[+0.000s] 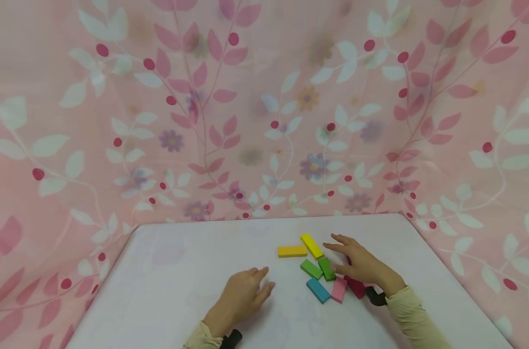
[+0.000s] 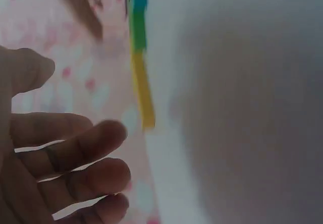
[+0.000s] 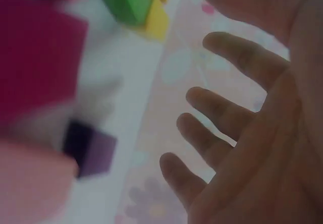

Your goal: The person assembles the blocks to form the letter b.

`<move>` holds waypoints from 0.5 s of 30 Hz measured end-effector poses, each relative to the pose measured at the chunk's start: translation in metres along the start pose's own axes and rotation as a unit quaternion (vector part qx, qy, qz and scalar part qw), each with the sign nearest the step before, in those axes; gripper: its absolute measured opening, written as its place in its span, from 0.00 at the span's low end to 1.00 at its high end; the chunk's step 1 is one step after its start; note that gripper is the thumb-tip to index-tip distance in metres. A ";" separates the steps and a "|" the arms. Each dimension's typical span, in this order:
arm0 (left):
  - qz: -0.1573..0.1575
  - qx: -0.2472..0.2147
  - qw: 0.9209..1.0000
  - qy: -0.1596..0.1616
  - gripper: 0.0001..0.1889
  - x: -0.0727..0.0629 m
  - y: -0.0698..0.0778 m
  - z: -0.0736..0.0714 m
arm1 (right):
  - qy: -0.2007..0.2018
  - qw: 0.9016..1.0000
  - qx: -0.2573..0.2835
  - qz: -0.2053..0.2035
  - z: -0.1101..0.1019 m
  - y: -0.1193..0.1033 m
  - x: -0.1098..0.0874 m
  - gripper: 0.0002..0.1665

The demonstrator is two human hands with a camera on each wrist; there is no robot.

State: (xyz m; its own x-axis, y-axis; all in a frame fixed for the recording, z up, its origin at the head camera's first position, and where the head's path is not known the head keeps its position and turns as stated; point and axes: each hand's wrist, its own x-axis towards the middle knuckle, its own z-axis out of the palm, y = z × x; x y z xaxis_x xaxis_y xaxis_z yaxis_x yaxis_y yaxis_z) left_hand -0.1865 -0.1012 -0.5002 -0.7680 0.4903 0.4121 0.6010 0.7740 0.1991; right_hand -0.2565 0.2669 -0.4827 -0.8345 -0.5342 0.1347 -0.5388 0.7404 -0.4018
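Where a floral backdrop (image 1: 255, 106) rises behind a white tabletop (image 1: 159, 286), the right hand (image 1: 363, 261) spreads a wide, empty grip near rectangular blocks (image 1: 327, 269), apparently reaching; the left hand (image 1: 240, 293), fingers loosely parted, holds nothing. Taking one would call for narrowing a grip. Yellow, green, blue, pink and crimson, they lie clustered right of center.

The right hand (image 1: 363, 264) partly hides the crimson block (image 1: 355, 288); a purple block (image 3: 101, 155) blurs.

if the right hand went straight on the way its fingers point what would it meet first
Probably the bright yellow block, just ahead of the right hand in the head view; the hand's height is unclear, so it might pass over.
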 end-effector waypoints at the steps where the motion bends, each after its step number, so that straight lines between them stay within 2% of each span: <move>1: 0.005 -0.006 1.000 -0.018 0.19 0.003 0.011 0.005 | -0.007 1.000 0.016 -0.006 0.004 -0.001 0.002 0.38; 4: 0.012 -0.038 0.997 -0.065 0.18 0.011 0.038 0.020 | -0.020 0.998 0.054 -0.021 0.014 -0.005 0.007 0.34; 7: 0.005 -0.078 0.993 -0.087 0.16 0.019 0.056 0.033 | -0.016 0.997 0.073 -0.033 0.023 -0.008 0.011 0.32; 11: -0.013 -0.106 0.991 -0.079 0.14 0.030 0.072 0.048 | -0.015 0.997 0.067 -0.048 0.034 -0.012 0.013 0.31; 15: -0.023 -0.079 0.994 -0.068 0.12 0.037 0.084 0.062 | -0.024 0.997 0.060 -0.052 0.041 -0.016 0.013 0.29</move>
State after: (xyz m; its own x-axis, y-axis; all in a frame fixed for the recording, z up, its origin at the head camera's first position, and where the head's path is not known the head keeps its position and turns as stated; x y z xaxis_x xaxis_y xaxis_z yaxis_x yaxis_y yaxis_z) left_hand -0.1783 0.0067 -0.5231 -0.8124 0.5130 0.2772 0.5828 0.7300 0.3570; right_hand -0.2539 0.2312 -0.5118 -0.7673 -0.6263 0.1378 -0.6014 0.6282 -0.4936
